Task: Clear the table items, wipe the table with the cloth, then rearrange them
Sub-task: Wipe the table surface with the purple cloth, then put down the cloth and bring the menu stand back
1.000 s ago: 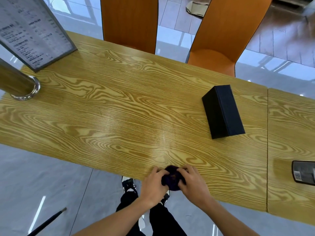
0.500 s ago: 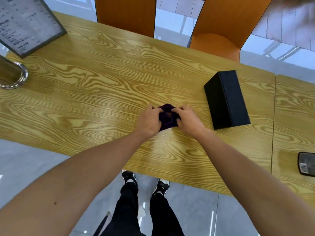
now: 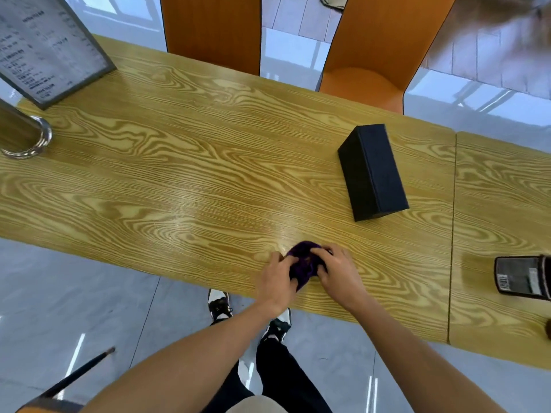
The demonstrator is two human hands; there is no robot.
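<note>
Both hands (image 3: 307,274) bunch cloth (image 3: 302,262) near black box (image 3: 372,171).

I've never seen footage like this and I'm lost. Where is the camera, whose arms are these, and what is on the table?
There is no machine here. A person wears a camera on the head, looking down at their own bare arms. Both hands, the left hand and right hand, grip a bunched purple cloth pressed on a wooden table. A black box lies farther back on the right. A framed menu sign and a metal post stand at far left. A dark labelled container sits on the adjoining table. Two orange chairs stand behind.
</note>
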